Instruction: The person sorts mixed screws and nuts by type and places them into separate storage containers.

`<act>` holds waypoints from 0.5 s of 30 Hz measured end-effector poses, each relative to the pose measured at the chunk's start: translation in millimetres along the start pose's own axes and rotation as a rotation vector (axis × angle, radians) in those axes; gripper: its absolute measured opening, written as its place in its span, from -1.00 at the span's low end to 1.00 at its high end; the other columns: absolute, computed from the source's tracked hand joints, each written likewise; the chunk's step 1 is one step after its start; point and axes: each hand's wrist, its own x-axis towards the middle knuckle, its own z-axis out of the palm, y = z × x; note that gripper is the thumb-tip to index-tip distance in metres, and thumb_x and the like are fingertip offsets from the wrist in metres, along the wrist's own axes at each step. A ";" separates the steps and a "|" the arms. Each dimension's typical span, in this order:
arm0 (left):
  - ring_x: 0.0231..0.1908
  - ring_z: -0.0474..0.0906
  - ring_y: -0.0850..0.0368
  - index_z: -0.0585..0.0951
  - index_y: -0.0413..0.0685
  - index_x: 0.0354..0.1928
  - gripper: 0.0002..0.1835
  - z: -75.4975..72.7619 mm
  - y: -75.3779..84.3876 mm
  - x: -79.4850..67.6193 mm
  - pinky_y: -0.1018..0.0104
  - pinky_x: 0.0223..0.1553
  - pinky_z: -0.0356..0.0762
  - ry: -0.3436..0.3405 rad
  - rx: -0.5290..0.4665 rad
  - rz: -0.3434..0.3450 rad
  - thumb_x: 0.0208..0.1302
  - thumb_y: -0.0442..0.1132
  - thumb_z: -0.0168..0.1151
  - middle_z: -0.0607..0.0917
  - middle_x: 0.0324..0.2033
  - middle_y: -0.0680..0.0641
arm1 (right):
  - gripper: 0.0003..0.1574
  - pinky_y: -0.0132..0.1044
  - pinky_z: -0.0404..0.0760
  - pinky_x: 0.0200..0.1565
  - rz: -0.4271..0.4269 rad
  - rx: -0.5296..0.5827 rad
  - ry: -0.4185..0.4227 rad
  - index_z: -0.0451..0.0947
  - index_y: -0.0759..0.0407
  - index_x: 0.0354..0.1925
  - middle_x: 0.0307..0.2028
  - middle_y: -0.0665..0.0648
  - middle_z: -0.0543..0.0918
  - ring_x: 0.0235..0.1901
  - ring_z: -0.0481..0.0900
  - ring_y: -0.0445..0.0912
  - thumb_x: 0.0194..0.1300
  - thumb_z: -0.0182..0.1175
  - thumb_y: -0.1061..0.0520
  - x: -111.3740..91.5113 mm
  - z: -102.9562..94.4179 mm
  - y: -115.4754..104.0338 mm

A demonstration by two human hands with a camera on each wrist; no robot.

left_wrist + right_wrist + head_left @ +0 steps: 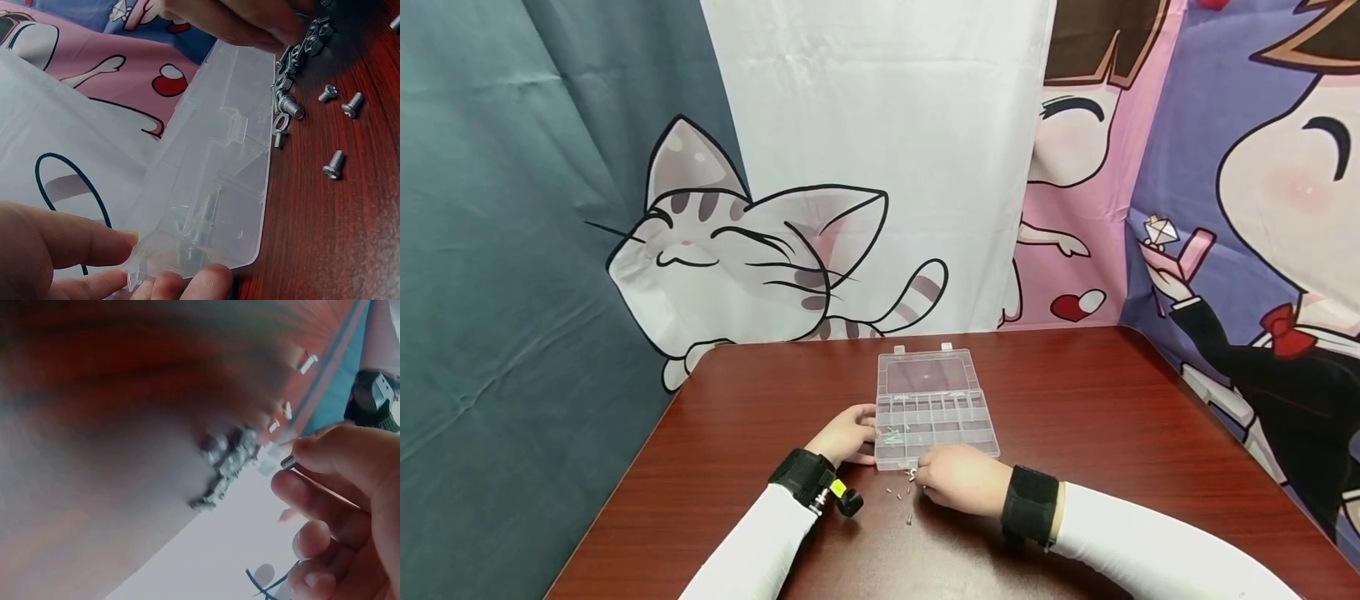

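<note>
A clear plastic compartment box [927,374] lies on the table with its lid folded back. My left hand [846,433] holds the box's left side; the left wrist view shows its thumb and fingers around a corner. Long screws [200,228] show through the plastic there. My right hand [962,479] is low at the box's front edge. Its thumb and index finger pinch a small screw [288,462], whose threaded end shows. Beside that edge lies a cluster of nuts and bolts [231,464], with several loose screws [335,165] nearby.
The reddish-brown wooden table [760,533] extends around the box. A printed cloth backdrop [880,100] hangs behind its far edge. Black straps [1030,504] circle both wrists, and a small camera [849,502] sticks out from the left one.
</note>
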 end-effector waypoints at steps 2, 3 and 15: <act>-0.20 0.66 -0.03 0.22 -0.27 0.44 -0.37 -0.3 0.0 1.1 0.08 -0.33 0.72 0.008 -0.008 -0.010 0.33 -0.48 0.09 0.54 0.10 -0.28 | -0.88 -0.44 0.50 -0.40 0.002 0.018 0.015 0.61 -0.04 -0.46 -0.48 -0.14 0.52 -0.42 0.52 -0.25 0.14 0.38 0.13 1.5 -3.1 4.2; -0.20 0.66 -0.03 0.22 -0.27 0.44 -0.37 -0.5 -0.1 1.6 0.08 -0.34 0.72 0.012 -0.010 -0.011 0.33 -0.48 0.09 0.53 0.10 -0.28 | -0.88 -0.43 0.50 -0.40 0.003 0.024 0.023 0.61 -0.03 -0.46 -0.48 -0.14 0.52 -0.43 0.52 -0.25 0.13 0.38 0.14 2.6 -4.9 6.7; -0.21 0.67 -0.05 0.24 -0.29 0.42 -0.38 0.2 0.0 0.7 0.08 -0.36 0.72 0.008 -0.008 0.001 0.32 -0.48 0.09 0.55 0.06 -0.29 | -0.94 -0.29 0.57 -0.37 0.179 0.115 0.070 0.66 0.08 -0.38 -0.46 -0.05 0.59 -0.44 0.55 -0.16 0.17 0.37 0.22 28.4 -6.7 53.4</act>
